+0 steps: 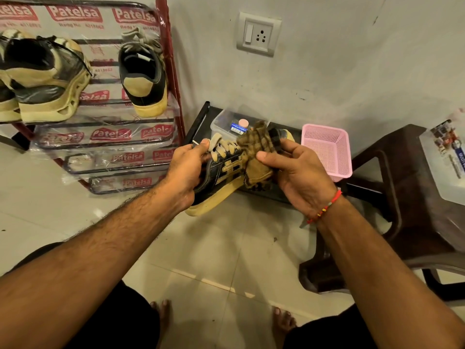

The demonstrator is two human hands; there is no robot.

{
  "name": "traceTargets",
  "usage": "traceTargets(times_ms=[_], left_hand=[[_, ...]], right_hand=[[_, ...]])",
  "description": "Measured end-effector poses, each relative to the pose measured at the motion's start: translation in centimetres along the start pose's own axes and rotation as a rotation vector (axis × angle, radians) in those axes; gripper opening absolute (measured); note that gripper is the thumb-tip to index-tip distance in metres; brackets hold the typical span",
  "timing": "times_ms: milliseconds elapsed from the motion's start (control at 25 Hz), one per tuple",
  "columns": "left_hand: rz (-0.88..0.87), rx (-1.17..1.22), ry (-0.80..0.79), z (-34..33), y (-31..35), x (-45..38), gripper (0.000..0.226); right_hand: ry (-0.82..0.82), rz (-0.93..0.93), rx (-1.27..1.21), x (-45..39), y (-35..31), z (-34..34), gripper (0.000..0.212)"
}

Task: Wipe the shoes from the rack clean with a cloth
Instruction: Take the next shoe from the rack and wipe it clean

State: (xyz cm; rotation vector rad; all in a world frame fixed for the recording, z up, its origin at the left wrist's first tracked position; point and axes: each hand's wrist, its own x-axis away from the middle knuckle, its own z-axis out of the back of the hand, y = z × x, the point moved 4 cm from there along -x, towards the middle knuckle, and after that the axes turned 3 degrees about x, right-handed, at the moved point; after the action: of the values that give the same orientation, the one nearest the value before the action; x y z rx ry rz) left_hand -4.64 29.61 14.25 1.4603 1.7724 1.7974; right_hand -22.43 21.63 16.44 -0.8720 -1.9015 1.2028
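My left hand (187, 170) grips the black shoe (219, 172) around its heel end, in the air above the floor in front of the rack (173, 79). My right hand (294, 170) holds the bunched checked cloth (251, 157) against the toe half, thumb on top. If I rub hard, the shoe could twist out of my left grip, since I hold only one end. The loose cream laces (221, 147) might snag in the cloth. The upper looks like smooth, shiny leather, though I can't be sure; the sole is thick, pale yellow rubber. The cloth is soft and fuzzy.
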Motion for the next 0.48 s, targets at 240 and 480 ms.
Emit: traceTargets(times_ms=[240,480], left_hand=[[-0.003,-0.014,0.001,0.0,0.1,-0.1,0.024],[0.003,-0.037,0.000,0.2,-0.1,-0.5,0.025]], right_hand=[[0.266,0.388,0.543,0.5,-1.4,0.8,0.023],[0.429,-0.107,-0.147,-0.4,0.3,3.6,0.047]])
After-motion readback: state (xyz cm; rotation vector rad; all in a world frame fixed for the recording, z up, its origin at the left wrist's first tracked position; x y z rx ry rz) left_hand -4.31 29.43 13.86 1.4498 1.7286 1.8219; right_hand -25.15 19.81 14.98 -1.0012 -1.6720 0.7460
